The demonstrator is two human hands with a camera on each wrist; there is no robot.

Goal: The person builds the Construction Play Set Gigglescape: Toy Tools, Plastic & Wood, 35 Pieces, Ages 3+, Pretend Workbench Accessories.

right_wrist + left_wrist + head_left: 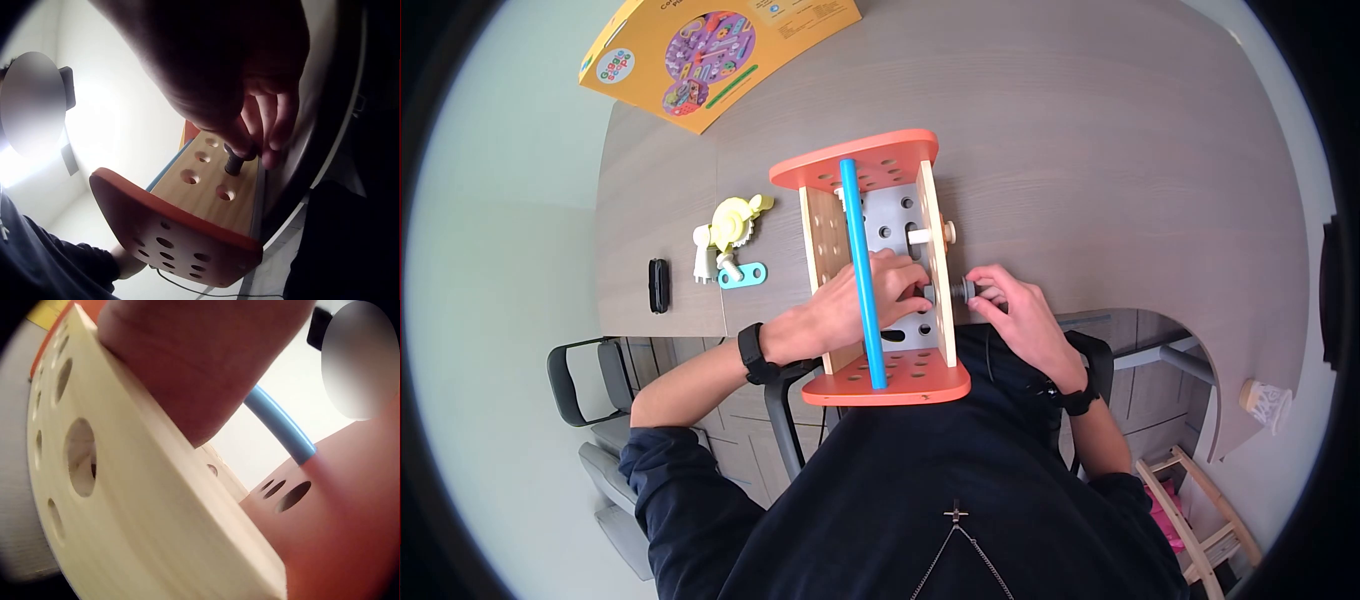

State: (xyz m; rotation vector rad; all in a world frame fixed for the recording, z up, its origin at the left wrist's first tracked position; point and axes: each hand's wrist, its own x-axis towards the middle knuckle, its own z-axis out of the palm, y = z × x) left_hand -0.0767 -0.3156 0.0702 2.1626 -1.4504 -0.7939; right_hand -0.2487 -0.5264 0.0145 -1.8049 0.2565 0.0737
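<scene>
A toy toolbox has orange end panels (887,392), pale wooden sides (940,260) with holes, and a blue rod (860,270) across its top. My left hand (850,300) reaches over one wooden side and under the rod. Its fingertips pinch a small grey piece (929,293) against the inner face of the opposite side. Outside that same side, my right hand (1025,315) pinches the head of a grey bolt (969,290). In the right wrist view, the threaded shank (233,165) stands in a hole of the wood. The left wrist view hides my left fingers.
A yellow toy saw (730,222), a turquoise strip (745,276) with holes and a black case (659,286) lie left on the table (1080,150). Behind stands a yellow box (710,60). A pale peg (948,232) sticks through the wooden side. Chairs (585,380) flank the table.
</scene>
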